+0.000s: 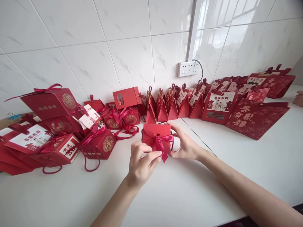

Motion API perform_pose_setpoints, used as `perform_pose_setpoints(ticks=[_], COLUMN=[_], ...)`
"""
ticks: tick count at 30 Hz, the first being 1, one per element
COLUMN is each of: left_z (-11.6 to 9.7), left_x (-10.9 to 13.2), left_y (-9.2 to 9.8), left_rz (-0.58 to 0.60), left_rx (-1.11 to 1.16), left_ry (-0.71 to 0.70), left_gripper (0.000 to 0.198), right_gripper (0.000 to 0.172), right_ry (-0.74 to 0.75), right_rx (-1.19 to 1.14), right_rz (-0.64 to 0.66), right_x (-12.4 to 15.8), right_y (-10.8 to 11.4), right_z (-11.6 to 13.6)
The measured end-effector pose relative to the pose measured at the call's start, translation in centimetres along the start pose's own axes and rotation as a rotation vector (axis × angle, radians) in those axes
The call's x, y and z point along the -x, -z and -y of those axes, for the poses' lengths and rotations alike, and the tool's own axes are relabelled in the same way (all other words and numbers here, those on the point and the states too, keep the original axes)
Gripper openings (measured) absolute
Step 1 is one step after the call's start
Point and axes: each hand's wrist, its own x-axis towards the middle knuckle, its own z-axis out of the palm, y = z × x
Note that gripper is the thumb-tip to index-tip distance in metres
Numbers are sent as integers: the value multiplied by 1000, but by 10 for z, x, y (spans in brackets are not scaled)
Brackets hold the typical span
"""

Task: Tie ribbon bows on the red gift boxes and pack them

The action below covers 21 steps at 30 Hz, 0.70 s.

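Observation:
A small red gift box [155, 132] with a curved flap and a dark pink ribbon bow [161, 143] stands on the white counter [180, 192] at centre. My left hand [142, 164] pinches the bow's left ribbon end between thumb and fingers. My right hand [186, 144] holds the box's right side, fingers curled round it near the bow.
Several red gift boxes with ribbons [54, 126] are piled at the left. A row of pointed red boxes [172, 105] and flat red bags [257, 118] lines the tiled wall. A wall socket [188, 68] sits above. Another person's fingers [298, 98] show at the right edge.

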Motion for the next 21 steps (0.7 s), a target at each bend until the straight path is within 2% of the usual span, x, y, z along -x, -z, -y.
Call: perform_pose_setpoints(ticks=[18, 20, 21], left_z=[1, 0, 0], left_x=[-1, -3, -4], left_y=[2, 2, 2], left_rz=[-20, -43, -66], left_rx=[-2, 20, 38], left_ry=[-30, 28, 104], left_gripper=[19, 18, 15], right_gripper=[98, 98, 98], right_ry=[-17, -14, -14], right_rx=[-3, -1, 2], right_rz=[14, 14, 12], right_x=[-1, -1, -1], right_y=[1, 1, 1], right_z=[1, 0, 0])
